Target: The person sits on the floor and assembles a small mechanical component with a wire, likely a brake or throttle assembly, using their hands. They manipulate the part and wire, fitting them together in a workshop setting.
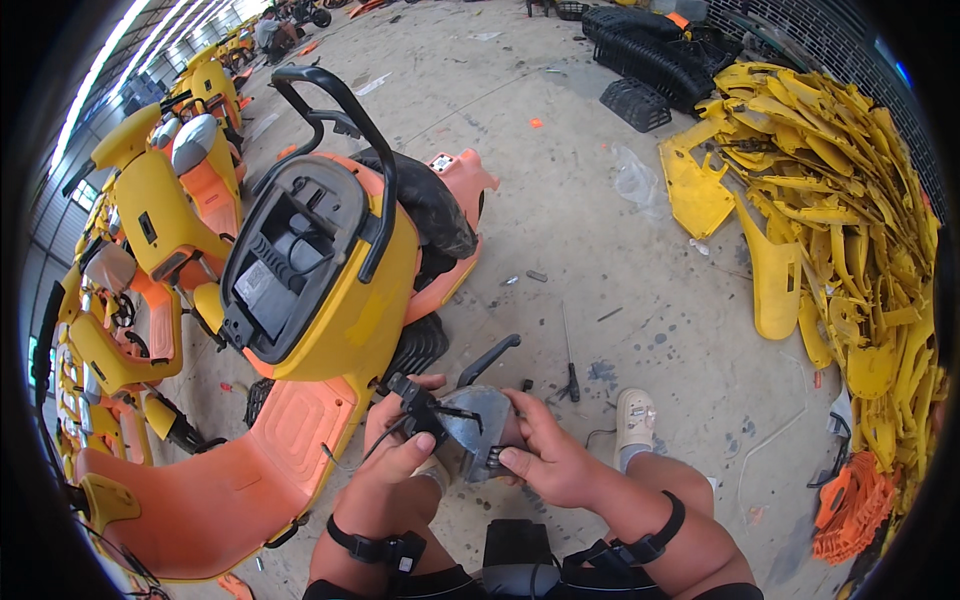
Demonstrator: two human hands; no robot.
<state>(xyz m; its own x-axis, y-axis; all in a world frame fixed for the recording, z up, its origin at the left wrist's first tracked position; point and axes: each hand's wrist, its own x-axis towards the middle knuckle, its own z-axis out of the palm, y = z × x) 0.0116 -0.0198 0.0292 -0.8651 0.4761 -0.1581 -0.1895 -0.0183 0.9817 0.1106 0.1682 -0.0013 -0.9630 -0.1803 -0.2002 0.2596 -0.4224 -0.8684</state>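
Observation:
I hold a grey metal part (478, 425) with black cables and a small black connector in both hands, low in the middle of the view. My left hand (398, 455) grips its left side, thumb near the black cable plug (418, 405). My right hand (545, 455) grips its right side, thumb pressing a small black connector (494, 459). Just left of my hands lies a yellow and orange scooter (310, 330) tipped on its side, its open seat compartment (285, 265) showing black wiring.
A screwdriver (570, 375) and small screws lie on the concrete floor by my white shoe (635, 420). A big heap of yellow plastic panels (830, 230) fills the right. Black baskets (650, 55) sit at the back. More yellow scooters (150, 220) line the left.

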